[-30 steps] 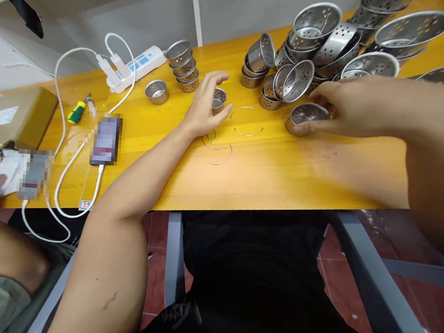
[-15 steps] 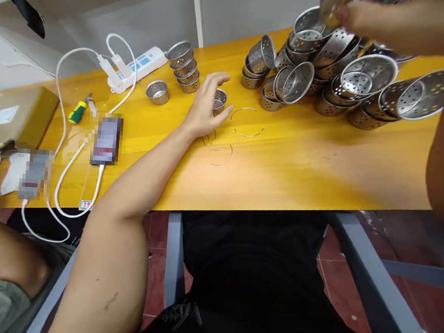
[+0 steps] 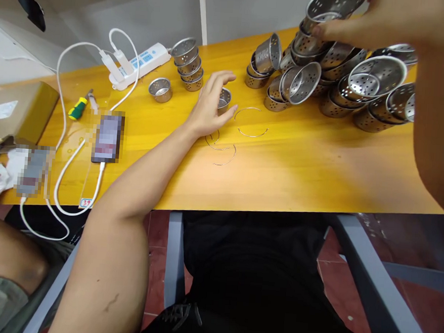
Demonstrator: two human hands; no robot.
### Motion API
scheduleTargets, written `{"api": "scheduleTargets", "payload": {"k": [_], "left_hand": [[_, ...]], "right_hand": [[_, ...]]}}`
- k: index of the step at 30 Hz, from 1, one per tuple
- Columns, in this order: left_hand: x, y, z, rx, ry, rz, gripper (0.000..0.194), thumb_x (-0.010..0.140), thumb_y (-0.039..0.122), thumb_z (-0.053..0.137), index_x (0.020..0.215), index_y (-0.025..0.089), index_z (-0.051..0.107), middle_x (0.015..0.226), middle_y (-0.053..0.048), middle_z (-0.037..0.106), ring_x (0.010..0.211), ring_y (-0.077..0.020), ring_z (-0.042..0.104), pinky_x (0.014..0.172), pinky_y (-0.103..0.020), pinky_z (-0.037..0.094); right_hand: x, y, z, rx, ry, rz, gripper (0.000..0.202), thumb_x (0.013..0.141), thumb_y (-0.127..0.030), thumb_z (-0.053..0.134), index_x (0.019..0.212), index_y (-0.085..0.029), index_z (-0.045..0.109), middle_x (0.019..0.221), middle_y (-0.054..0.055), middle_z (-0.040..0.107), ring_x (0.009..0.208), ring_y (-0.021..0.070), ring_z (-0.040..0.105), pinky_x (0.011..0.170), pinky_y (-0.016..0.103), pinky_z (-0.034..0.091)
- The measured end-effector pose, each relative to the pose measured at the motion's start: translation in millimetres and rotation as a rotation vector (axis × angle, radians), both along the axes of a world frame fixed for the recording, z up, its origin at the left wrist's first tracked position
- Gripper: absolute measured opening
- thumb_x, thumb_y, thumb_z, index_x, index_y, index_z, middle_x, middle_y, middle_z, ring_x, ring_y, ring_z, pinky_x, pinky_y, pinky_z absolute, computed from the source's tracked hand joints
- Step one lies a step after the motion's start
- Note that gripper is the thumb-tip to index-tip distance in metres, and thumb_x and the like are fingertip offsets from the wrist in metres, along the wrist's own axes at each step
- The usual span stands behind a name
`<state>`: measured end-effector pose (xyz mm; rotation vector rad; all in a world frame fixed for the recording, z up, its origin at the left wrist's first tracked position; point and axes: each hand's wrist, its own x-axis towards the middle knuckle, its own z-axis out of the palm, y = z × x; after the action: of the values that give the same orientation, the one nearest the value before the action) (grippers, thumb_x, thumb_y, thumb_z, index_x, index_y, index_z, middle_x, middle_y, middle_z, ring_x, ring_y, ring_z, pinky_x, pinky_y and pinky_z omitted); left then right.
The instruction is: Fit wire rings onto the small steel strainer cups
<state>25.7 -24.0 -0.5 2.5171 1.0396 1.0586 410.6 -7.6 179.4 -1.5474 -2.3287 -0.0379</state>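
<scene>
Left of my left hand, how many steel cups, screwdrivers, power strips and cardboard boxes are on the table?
Steel cups: 5 (a stack of 4, plus 1 loose cup)
Screwdrivers: 1
Power strips: 1
Cardboard boxes: 1
Total: 8

The left hand (image 3: 210, 107) rests palm down, fingers loosely curled and spread, forearm stretched forward. The right hand (image 3: 373, 17) is raised high, arm extended, fingers pinched together.
</scene>
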Motion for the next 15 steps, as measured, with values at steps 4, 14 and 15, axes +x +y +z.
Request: {"api": "scheduleTargets", "payload": {"k": [4, 14, 15], "left_hand": [[1, -1, -1.0, 0.02, -0.006, 0.019, 0.076, 0.112, 0.078, 0.065, 0.174, 0.038, 0.05, 0.184, -0.017, 0.058, 0.177, -0.0398, 0.057, 0.152, -0.066, 0.046], [0, 1, -2.3, 0.01, -0.001, 0.03, 0.076, 0.111, 0.079, 0.068, 0.174, 0.04, 0.052, 0.184, -0.016, 0.058, 0.179, -0.0408, 0.055, 0.155, -0.067, 0.042], [0, 0, -1.9, 0.012, 0.0, 0.032, 0.075, 0.111, 0.079, 0.067, 0.173, 0.04, 0.052, 0.184, -0.016, 0.059, 0.179, -0.0404, 0.055, 0.155, -0.067, 0.042]], "right_hand": [[-29, -38, 9.9, -0.003, -0.041, -0.03, 0.048, 0.117, -0.035, 0.095, 0.146, 0.003, 0.087, 0.144, 0.032, 0.084, 0.15, 0.0587, 0.077, 0.128, 0.07, 0.058], [-38, -43, -1.3, -0.046, -0.087, 0.002, 0.031, 0.12, -0.017, 0.087, 0.146, 0.002, 0.088, 0.156, 0.037, 0.075, 0.16, 0.0555, 0.071, 0.137, 0.066, 0.053], [-38, -42, -1.5, -0.041, -0.087, -0.008, 0.031, 0.12, -0.016, 0.085, 0.146, 0.002, 0.088, 0.156, 0.037, 0.076, 0.159, 0.0552, 0.071, 0.137, 0.064, 0.054]]}}
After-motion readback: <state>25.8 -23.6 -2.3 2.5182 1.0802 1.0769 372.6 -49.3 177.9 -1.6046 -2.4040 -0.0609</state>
